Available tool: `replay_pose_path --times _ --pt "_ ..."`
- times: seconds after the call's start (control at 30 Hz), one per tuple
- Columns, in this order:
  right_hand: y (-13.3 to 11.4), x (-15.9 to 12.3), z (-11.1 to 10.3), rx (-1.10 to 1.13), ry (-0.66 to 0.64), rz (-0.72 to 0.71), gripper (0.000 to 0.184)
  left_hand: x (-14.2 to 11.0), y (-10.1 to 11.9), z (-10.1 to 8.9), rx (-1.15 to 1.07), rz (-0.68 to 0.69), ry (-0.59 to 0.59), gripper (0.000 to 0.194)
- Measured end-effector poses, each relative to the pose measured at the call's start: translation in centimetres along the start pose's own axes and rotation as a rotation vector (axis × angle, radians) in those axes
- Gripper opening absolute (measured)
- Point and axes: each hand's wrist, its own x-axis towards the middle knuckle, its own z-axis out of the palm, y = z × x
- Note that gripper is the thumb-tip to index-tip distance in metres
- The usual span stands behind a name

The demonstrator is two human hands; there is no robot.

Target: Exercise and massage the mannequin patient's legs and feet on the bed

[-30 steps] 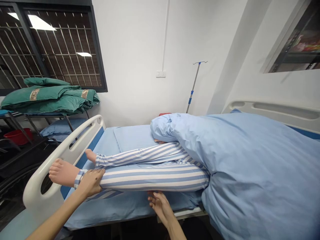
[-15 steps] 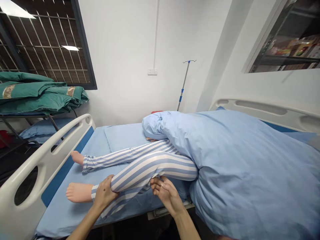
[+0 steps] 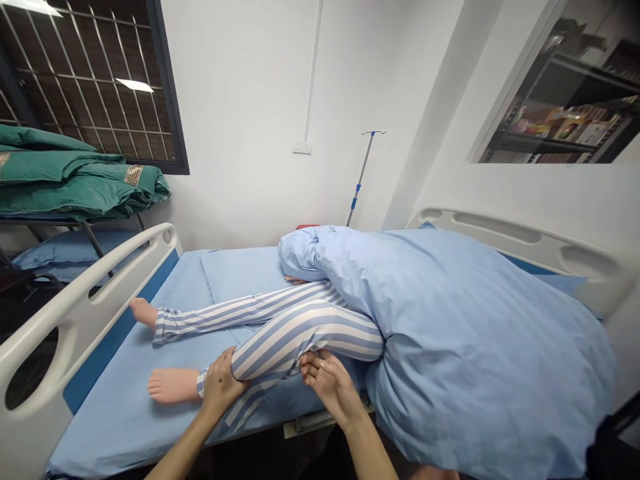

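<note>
A mannequin-like leg in blue-and-white striped trousers lies bent at the knee on the bed. My left hand is wrapped round its lower shin, just above the bare near foot. Under the bent knee, my right hand is palm up with fingers curled, against the trouser fabric at the back of the knee. Its exact hold there is partly hidden. The far leg lies almost straight, its bare foot pointing to the footboard. A light blue quilt covers the body from the thighs up.
A cream footboard stands at the left and a headboard at the right. An IV pole rises behind the bed. Folded green bedding lies on a rack at the left, under a barred window.
The near foot has slid along the sheet toward the hips with my left hand round the shin, so the knee bends more. My right hand stays under the knee. The view has shifted slightly.
</note>
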Motion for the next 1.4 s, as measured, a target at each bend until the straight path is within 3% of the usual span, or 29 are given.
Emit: replay_pose_path --times 0.17,0.27,0.43,0.57,0.7,0.83,0.93,1.2,1.4 --pt "1.0 -0.3 -0.4 0.013 0.025 0.026 0.018 0.3 -1.6 -2.2 0.111 0.099 -0.018 0.062" --pt "1.7 -0.5 -0.7 0.031 0.038 0.032 0.017 0.6 -2.4 -4.4 0.190 0.156 -0.016 0.063" --pt "3.7 -0.2 -0.8 0.069 0.059 0.085 0.024 1.8 -3.7 -10.7 0.362 0.237 0.021 0.062" --pt "6.8 0.8 -0.9 0.090 0.101 0.151 0.031 2.3 -3.0 -16.4 0.550 0.364 0.101 0.055" --pt "10.1 1.8 -1.3 0.144 0.170 0.188 0.037 1.7 -1.0 -18.8 0.725 0.417 0.133 0.050" --pt "11.8 2.0 -1.8 0.193 0.205 0.206 0.036 0.6 -0.7 -18.0 0.749 0.347 0.122 0.052" --pt "11.2 1.5 -1.8 0.201 0.177 0.205 0.033 0.1 -1.7 -17.0 0.694 0.307 0.105 0.053" --pt "4.8 0.4 -0.3 0.170 -0.029 0.082 0.032 0.8 -2.2 -13.8 0.393 0.173 0.028 0.059" --pt "1.2 1.1 0.6 0.053 -0.143 0.042 0.030 1.2 -1.5 -7.9 0.170 0.057 0.007 0.062"
